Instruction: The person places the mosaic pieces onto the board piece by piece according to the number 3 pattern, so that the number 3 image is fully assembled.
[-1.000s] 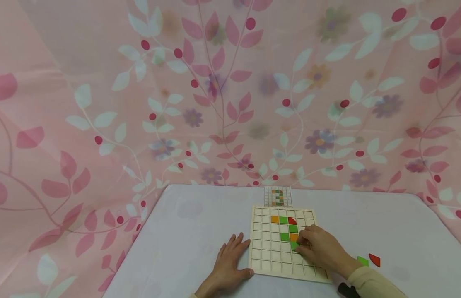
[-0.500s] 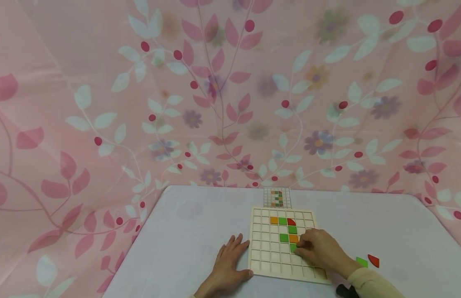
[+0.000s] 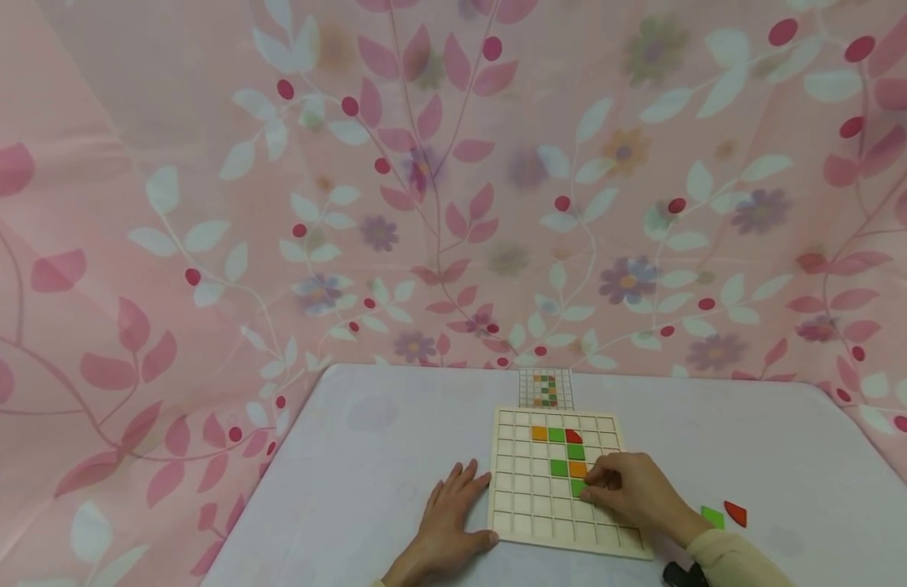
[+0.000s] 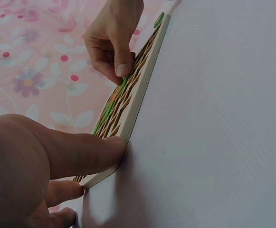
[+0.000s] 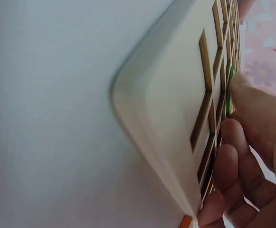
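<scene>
A pale grid board [image 3: 513,523] lies on the table with orange, green and red tiles set in its cells. My right hand [image 3: 632,493] reaches over its right side, thumb and index finger pinching at a green square tile [image 3: 577,488] just below an orange one [image 3: 578,469]. In the right wrist view the thumb lies against that green tile's edge [image 5: 231,88], and the other fingers curl over the board. My left hand [image 3: 453,515] rests at the board's left edge, fingers spread. Its thumb [image 4: 88,154] touches the near left corner in the left wrist view.
Behind the board lies a small pattern card [image 3: 526,390] printed with coloured squares. A loose green tile [image 3: 712,516] and a red quarter-round tile [image 3: 735,514] lie right of the board, near the right forearm. A pink floral curtain [image 3: 453,204] hangs behind the white table.
My right hand has shifted slightly toward the near side, its fingertips staying at the green tile. The left hand and the tiles look the same.
</scene>
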The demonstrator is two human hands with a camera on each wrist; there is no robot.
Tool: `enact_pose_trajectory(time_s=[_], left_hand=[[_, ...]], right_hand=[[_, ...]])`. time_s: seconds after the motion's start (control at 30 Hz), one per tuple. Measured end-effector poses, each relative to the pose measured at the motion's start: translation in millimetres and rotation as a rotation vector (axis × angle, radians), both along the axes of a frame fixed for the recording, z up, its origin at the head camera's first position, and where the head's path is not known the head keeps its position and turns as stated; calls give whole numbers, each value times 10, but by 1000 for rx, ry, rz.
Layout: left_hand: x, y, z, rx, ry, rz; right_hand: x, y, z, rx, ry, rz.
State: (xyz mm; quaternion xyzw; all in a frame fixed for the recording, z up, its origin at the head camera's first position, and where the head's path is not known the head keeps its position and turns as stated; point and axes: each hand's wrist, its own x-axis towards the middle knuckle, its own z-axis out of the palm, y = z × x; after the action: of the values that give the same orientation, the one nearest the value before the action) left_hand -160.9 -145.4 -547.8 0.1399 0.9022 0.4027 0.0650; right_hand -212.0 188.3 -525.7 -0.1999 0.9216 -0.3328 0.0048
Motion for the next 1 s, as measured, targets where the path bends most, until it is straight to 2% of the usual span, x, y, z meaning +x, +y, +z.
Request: enact_pose_trajectory(time_s=[0.17,0.27,0.5,0.67,0.83,1.0], left_hand=[[7,-4,4,1,11,-4],[-1,-3,8,7,16,-11],[8,15,77,-24,-35,-8],[24,6,61,-10,-16,-12],[10,0,-19,-8,9,-2],[5,-5,-22,4,7,-1]], right_hand=[[-1,45,35,-50,-41,36],[6,111,60,-46,-21,38],[63,425,141,63,72,-92],[116,724,190,133,129,-166],[142,1042,218,221,75,-235],[180,1355,178,264,-14,-268]])
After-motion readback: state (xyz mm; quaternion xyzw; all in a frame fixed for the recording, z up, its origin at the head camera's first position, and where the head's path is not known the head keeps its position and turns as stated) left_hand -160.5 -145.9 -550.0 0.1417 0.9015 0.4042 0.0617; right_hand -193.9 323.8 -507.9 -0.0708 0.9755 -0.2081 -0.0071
